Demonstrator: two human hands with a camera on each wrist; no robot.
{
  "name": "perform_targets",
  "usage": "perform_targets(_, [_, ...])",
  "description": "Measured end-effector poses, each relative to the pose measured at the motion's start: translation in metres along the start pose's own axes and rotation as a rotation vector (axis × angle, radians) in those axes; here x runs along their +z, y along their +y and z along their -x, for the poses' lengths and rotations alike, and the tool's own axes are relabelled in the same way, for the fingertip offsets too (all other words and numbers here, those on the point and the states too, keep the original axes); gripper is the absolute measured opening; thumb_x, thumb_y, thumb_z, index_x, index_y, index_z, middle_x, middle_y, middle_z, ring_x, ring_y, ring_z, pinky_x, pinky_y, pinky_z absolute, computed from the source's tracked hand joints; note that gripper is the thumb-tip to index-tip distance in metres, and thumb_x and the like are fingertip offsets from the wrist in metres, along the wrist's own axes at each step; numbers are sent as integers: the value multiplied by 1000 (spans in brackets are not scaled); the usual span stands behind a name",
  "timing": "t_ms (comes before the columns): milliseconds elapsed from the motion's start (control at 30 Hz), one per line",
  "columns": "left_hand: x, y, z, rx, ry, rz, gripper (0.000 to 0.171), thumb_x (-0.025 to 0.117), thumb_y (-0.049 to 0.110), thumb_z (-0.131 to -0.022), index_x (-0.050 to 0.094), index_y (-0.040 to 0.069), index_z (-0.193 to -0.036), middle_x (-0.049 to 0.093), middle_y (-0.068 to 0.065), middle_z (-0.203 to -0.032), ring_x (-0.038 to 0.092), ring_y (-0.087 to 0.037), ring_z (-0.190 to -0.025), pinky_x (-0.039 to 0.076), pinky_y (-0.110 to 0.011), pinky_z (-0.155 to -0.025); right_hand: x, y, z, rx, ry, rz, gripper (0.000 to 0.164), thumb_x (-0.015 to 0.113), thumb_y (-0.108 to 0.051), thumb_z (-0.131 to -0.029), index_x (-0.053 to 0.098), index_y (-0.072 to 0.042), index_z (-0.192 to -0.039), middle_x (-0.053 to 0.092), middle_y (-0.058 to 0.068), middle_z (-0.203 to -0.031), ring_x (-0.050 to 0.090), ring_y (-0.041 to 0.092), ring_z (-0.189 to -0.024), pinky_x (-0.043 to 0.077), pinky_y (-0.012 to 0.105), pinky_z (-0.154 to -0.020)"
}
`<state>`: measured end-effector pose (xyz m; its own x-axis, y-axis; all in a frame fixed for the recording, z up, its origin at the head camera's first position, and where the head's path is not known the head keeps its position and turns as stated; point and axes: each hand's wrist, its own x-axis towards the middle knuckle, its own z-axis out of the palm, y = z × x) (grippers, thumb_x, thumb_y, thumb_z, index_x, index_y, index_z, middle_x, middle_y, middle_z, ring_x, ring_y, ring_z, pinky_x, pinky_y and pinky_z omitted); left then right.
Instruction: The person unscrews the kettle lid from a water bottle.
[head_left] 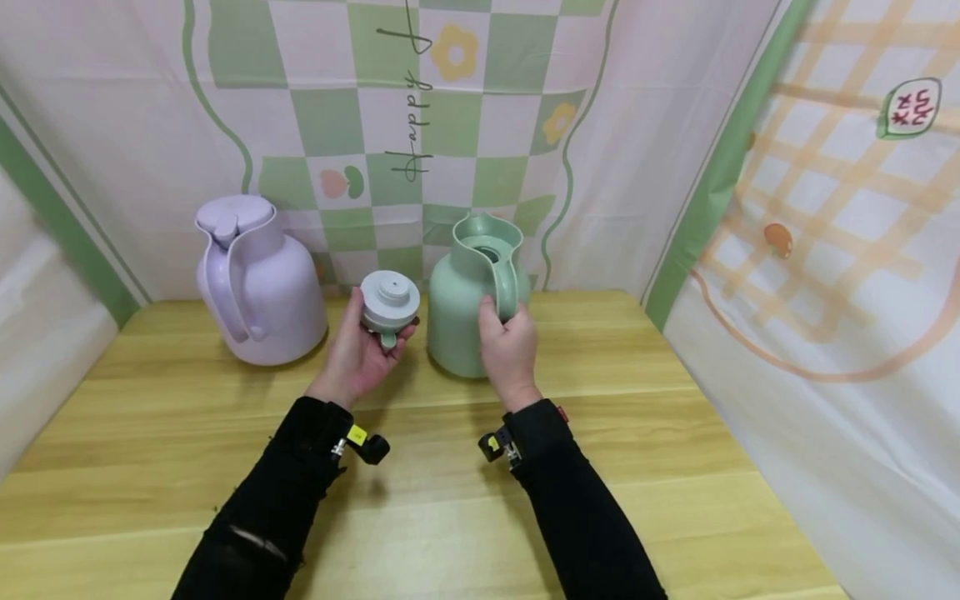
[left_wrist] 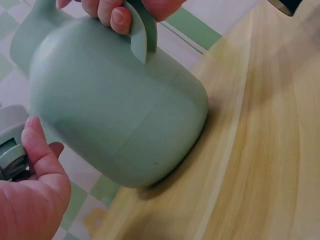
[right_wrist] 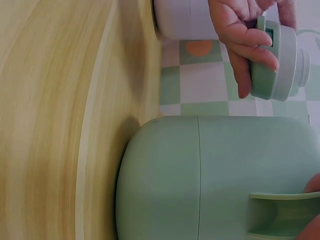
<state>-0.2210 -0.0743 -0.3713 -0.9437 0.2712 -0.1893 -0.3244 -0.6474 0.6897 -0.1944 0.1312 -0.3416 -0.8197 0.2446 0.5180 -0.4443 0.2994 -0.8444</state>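
Observation:
My left hand (head_left: pixel 358 354) holds a lid (head_left: pixel 390 298) with its pale grey underside turned up and its green top and lever facing down. In the right wrist view the lid (right_wrist: pixel 280 60) sits between thumb and fingers, above the table. My right hand (head_left: pixel 510 350) grips the handle (head_left: pixel 506 283) of a green thermos jug (head_left: pixel 457 317). That jug stands upright on the wooden table, its mouth uncovered with an inner ring showing. The left wrist view shows the fingers of the right hand (left_wrist: pixel 117 17) curled round the handle, with the jug body (left_wrist: pixel 115 95) beside the left thumb.
A lilac thermos jug (head_left: pixel 281 292) with its lid on stands at the back left of the wooden table (head_left: pixel 420 500). Behind the table hangs a checked green-and-white cloth (head_left: pixel 390 117). Printed cloth (head_left: pixel 840 208) also closes off the right side.

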Motion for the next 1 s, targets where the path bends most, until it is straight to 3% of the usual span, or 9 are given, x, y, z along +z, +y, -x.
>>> perform_targets(200, [-3,-6,-4,12,-67,-36,74,55,61,-90,32,23,-149,51,-14,-128,57,-15,-103,46,-20,-80,-3,3,-5,-4,9,8,37,55,-21,-96,36,-14,-65,39,-1,-51,44,24,-47,34,33,-48])
perform_targets(367, [-5,-12,-6,46,-89,-91,55,58,18,-96,33,14,-145,55,-15,-123,60,-15,-98,49,-20,-78,-4,7,-9,23,14,19,36,55,-23,-96,37,-14,-66,41,-1,-51,45,24,-48,35,34,-49])
perform_targets(500, [-5,-17,-10,51,-86,-125,60,49,-5,-89,33,10,-145,51,-17,-126,59,-16,-100,49,-19,-77,-6,10,-13,34,25,23,36,55,-23,-96,37,-14,-66,41,0,-51,46,24,-48,35,33,-49])
perform_targets(733, [-7,-23,-15,35,-61,-134,68,43,-12,-85,26,6,-149,46,-20,-132,58,-17,-104,48,-20,-81,-7,14,-19,28,33,25,37,55,-23,-96,36,-13,-65,41,0,-50,45,24,-47,32,31,-48])
perform_targets(1000, [-8,-32,-22,-36,32,-118,53,45,-4,-95,32,2,-145,56,-21,-125,61,-16,-96,51,-20,-82,-7,15,-22,30,42,24,36,55,-22,-96,37,-13,-66,40,0,-50,45,24,-46,33,30,-48])
